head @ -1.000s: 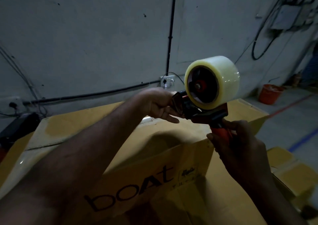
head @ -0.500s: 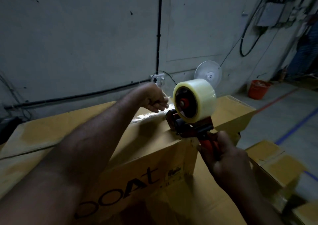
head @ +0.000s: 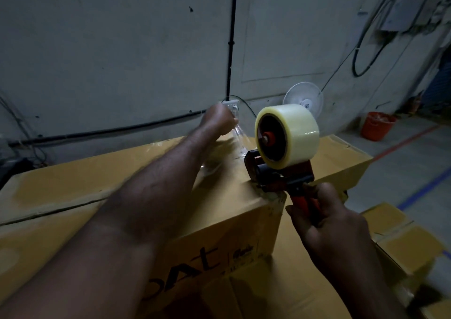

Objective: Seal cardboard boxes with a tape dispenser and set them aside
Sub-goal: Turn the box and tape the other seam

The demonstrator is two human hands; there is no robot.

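A large yellow cardboard box (head: 97,186) with black lettering on its front fills the lower left. A red tape dispenser (head: 280,169) carrying a thick roll of clear tape (head: 288,133) rests with its front end on the box's near right top edge. My right hand (head: 327,223) grips the dispenser's red handle. My left hand (head: 218,120) is raised over the far side of the box top and pinches the free end of the clear tape strip (head: 238,140), which stretches from the dispenser up to it.
More yellow boxes (head: 400,243) lie lower at the right and in front. A grey wall with cables runs behind, with a white fan (head: 303,100) against it. An orange bucket (head: 377,125) stands on the floor at right, near red and blue floor lines.
The dispenser came down from mid-air onto the box's top edge. My left hand moved away from it, up and back, drawing out a length of tape.
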